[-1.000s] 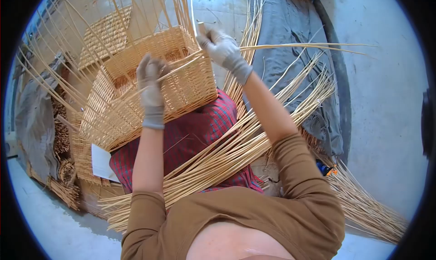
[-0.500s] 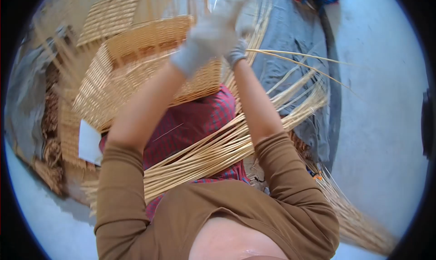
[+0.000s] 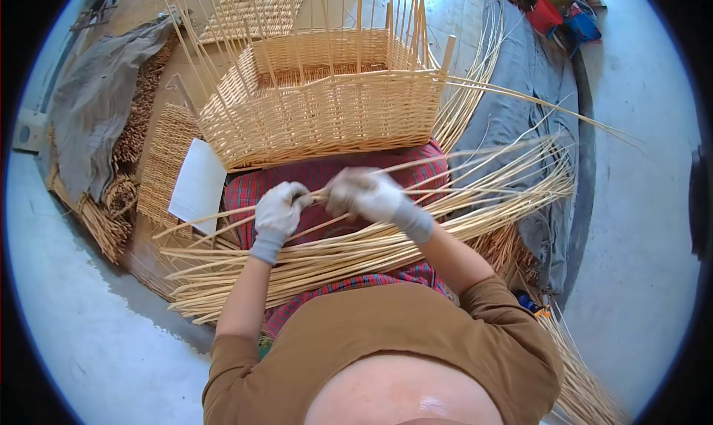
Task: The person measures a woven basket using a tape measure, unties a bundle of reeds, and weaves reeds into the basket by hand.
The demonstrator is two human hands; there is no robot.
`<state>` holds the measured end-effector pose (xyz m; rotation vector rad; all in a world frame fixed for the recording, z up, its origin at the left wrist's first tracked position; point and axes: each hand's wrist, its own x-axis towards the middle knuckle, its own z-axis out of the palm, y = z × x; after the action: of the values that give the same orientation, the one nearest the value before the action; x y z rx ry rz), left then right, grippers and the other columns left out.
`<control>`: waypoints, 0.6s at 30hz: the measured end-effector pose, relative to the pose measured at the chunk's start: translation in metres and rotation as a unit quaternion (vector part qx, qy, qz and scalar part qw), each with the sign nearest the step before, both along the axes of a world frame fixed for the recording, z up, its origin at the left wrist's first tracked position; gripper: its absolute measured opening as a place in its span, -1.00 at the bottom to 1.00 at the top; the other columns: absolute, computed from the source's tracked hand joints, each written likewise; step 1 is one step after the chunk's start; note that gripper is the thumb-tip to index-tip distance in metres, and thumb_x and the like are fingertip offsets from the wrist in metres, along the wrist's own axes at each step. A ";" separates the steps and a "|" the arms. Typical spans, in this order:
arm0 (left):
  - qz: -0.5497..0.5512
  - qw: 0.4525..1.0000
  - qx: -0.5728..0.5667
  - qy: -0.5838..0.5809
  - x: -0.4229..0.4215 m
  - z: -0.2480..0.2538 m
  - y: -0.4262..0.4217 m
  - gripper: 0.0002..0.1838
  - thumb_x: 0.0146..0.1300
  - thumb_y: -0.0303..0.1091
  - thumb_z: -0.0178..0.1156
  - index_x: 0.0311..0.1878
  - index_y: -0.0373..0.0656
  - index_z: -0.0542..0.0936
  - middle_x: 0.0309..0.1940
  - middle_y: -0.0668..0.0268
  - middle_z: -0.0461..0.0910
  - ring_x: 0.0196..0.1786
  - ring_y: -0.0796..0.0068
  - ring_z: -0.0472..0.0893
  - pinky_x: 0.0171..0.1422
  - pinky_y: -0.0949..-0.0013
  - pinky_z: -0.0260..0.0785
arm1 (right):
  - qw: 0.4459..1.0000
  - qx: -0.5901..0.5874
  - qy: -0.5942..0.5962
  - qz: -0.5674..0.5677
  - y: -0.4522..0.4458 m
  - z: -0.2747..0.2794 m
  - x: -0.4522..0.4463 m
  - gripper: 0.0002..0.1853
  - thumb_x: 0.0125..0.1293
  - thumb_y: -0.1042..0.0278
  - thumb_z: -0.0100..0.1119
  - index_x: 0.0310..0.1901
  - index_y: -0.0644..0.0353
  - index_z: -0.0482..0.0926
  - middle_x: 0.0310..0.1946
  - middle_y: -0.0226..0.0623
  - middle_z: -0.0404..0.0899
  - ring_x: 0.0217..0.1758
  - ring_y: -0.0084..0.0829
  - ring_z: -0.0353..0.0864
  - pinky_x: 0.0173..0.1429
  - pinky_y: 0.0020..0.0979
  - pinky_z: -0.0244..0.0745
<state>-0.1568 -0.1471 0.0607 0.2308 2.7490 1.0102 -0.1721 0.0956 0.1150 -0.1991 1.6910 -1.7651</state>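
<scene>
Both hands wear pale gloves with grey cuffs. My left hand (image 3: pixel 279 214) is closed round thin willow rods above the bundle of rods (image 3: pixel 356 250) lying across my lap. Close beside it on the right, my right hand (image 3: pixel 365 195) is blurred, its fingers bent around the same rods. Beyond them, a woven wicker basket (image 3: pixel 327 117) rests on the red checked cloth (image 3: pixel 319 174), with upright stakes rising from its rim. Two long rods stick out from its right corner.
A white sheet (image 3: pixel 197 184) lies left of the basket. Behind it is a flat woven panel (image 3: pixel 256 9). Grey cloth (image 3: pixel 512 98) and more rods lie to the right; red (image 3: pixel 544 17) and blue (image 3: pixel 583 25) items are at the top right.
Both hands have moved from the basket's right corner down to the lap bundle and now hold rods there. The view has shifted, so the basket appears farther right.
</scene>
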 end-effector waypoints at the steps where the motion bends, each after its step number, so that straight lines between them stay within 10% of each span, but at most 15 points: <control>1: 0.018 0.998 0.044 -0.028 -0.005 0.002 0.004 -0.86 0.21 -0.30 0.40 -0.24 -0.13 0.72 -0.36 0.21 0.71 -0.23 0.26 0.70 -0.07 0.23 0.54 | 0.997 -0.011 -0.041 0.069 -0.014 -0.014 0.021 -0.65 0.55 0.04 0.15 0.02 0.18 0.69 -0.23 -0.39 0.72 -0.18 -0.58 0.69 -0.10 -0.46 0.61; 3: 0.068 0.965 0.221 -0.124 -0.011 -0.019 0.011 -0.84 0.21 -0.33 0.39 -0.22 -0.18 0.67 -0.32 0.22 0.70 -0.23 0.31 0.69 -0.08 0.24 0.52 | 0.994 0.036 -0.080 0.068 -0.034 -0.026 0.042 -0.61 0.57 0.03 0.10 0.12 0.17 0.66 -0.23 -0.46 0.69 -0.24 -0.63 0.68 -0.22 -0.54 0.60; 5: -0.023 0.995 0.016 -0.101 -0.008 0.010 0.022 -0.82 0.22 -0.29 0.42 -0.18 -0.12 0.68 -0.29 0.26 0.70 -0.16 0.29 0.70 -0.06 0.23 0.52 | 0.986 0.051 -0.095 0.126 -0.036 -0.015 0.045 -0.62 0.57 0.03 0.10 0.12 0.16 0.66 -0.24 -0.48 0.70 -0.23 -0.64 0.68 -0.21 -0.55 0.59; 7: -0.016 0.998 0.043 -0.041 -0.005 0.000 0.020 -0.84 0.25 -0.40 0.39 -0.12 -0.15 0.69 -0.25 0.24 0.68 -0.09 0.32 0.70 0.03 0.28 0.53 | 0.992 0.048 -0.068 0.096 -0.032 -0.007 0.038 -0.68 0.57 0.14 0.10 0.16 0.13 0.64 -0.18 -0.42 0.70 -0.16 -0.63 0.68 -0.15 -0.52 0.61; 9: 0.109 0.956 0.249 0.108 -0.013 -0.016 0.008 -0.79 0.32 -0.57 0.30 -0.01 -0.17 0.66 -0.19 0.31 0.66 -0.11 0.49 0.66 0.05 0.39 0.55 | 0.994 -0.045 0.065 -0.076 -0.031 -0.023 0.012 -0.67 0.56 0.17 0.12 0.20 0.15 0.60 -0.09 -0.38 0.69 -0.05 -0.59 0.67 -0.02 -0.49 0.61; 13: 0.133 0.959 0.119 0.222 -0.079 0.013 -0.013 -0.42 0.31 -0.61 0.27 0.40 -0.07 0.49 0.06 0.24 0.65 -0.07 0.44 0.68 0.08 0.40 0.55 | 0.862 0.087 0.351 -0.355 -0.059 -0.020 -0.132 -0.54 0.61 -0.02 0.03 0.23 0.20 0.59 0.01 -0.33 0.68 0.02 -0.55 0.64 0.11 -0.45 0.55; 18: 0.164 0.959 0.047 0.227 -0.163 -0.032 0.003 -0.11 0.29 -0.52 0.24 0.63 0.30 0.16 0.26 0.17 0.63 -0.10 0.07 0.71 -0.05 0.12 0.52 | 0.975 0.105 0.109 -0.163 -0.104 -0.054 -0.281 -0.40 0.62 -0.13 -0.23 -0.02 0.22 0.71 -0.36 -0.14 0.65 -0.48 -0.24 0.58 -0.29 -0.16 0.52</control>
<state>-0.3195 -0.1437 0.0291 0.0175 3.2332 1.3140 -0.4530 -0.0087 0.0610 -0.0201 2.1554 -1.8297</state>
